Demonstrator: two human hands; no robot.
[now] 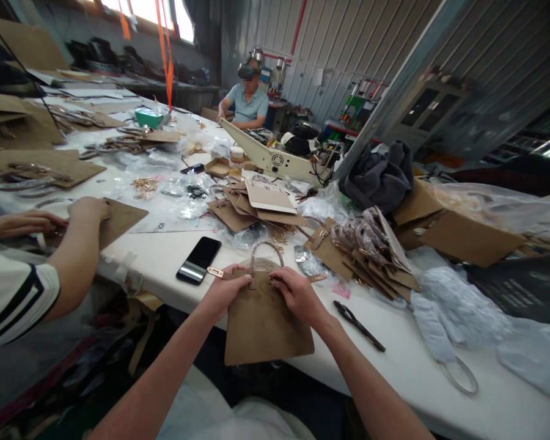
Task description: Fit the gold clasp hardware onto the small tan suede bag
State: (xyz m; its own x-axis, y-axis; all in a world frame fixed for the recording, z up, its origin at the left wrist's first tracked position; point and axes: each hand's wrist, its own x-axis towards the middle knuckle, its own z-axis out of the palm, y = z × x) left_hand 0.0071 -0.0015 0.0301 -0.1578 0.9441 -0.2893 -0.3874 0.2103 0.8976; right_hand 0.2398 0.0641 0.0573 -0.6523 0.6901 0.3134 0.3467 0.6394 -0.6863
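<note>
A brown card bag piece (263, 327) with a looped handle (266, 247) and metal strap ends lies over the near edge of the white table (160, 256). My left hand (227, 290) grips its upper left corner, fingers closed on it. My right hand (297, 293) pinches its upper right edge near the handle base. A metal clasp strap (214, 272) sticks out left of my left hand.
A black phone (198, 260) lies left of the piece. Black pliers (358, 326) lie to the right. Stacks of brown pieces (371, 256) and plastic bags cover the table. A co-worker's arms in a striped sleeve (13, 299) work at the left; another person (248, 101) sits far back.
</note>
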